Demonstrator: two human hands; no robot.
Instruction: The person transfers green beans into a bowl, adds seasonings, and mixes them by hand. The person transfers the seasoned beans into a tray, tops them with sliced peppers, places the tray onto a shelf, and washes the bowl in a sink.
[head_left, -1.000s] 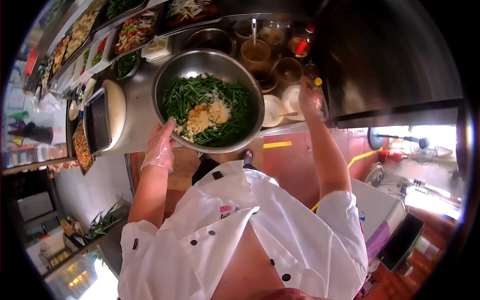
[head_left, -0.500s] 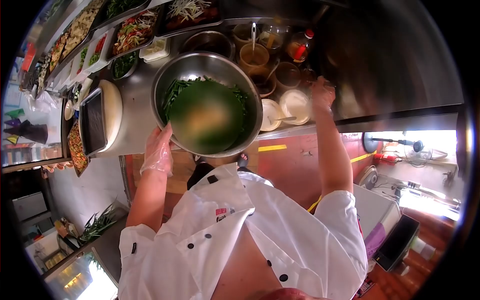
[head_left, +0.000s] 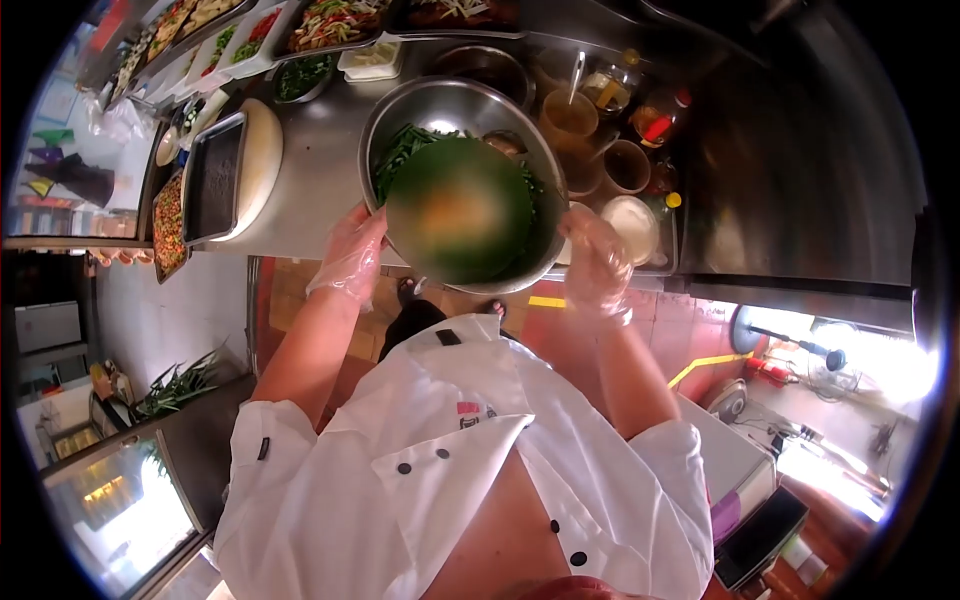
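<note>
The left hand (head_left: 352, 252), in a thin clear glove, is closed at the near left rim of a wide steel bowl (head_left: 475, 102), which lies between the two hands and overlaps the counter's front edge in this view. The gloved right hand (head_left: 597, 255) is curled just beside the bowl's right rim; whether its fingers have hold of anything cannot be told. Cut green stalks (head_left: 408, 150) show along the bowl's far left inner side, the middle being blurred. The metal counter (head_left: 315, 165) runs on beyond both hands. Out to the left of the left hand lie a dark rectangular tray (head_left: 213, 180) overlapping a pale rounded board (head_left: 264, 160), and a tray of colourful diced food (head_left: 170, 235). Beyond the right hand and to its right stand a white tub (head_left: 630, 230), a brown cup (head_left: 627, 166) and a bottle with a red label (head_left: 657, 122). Straight beyond the bowl is a dark pan (head_left: 490, 72). Below the hands the red floor (head_left: 650, 335) bears a yellow line (head_left: 712, 368), which passes to the right of the right arm; long green leaves (head_left: 180, 388) stand low, well left of the left hand.
</note>
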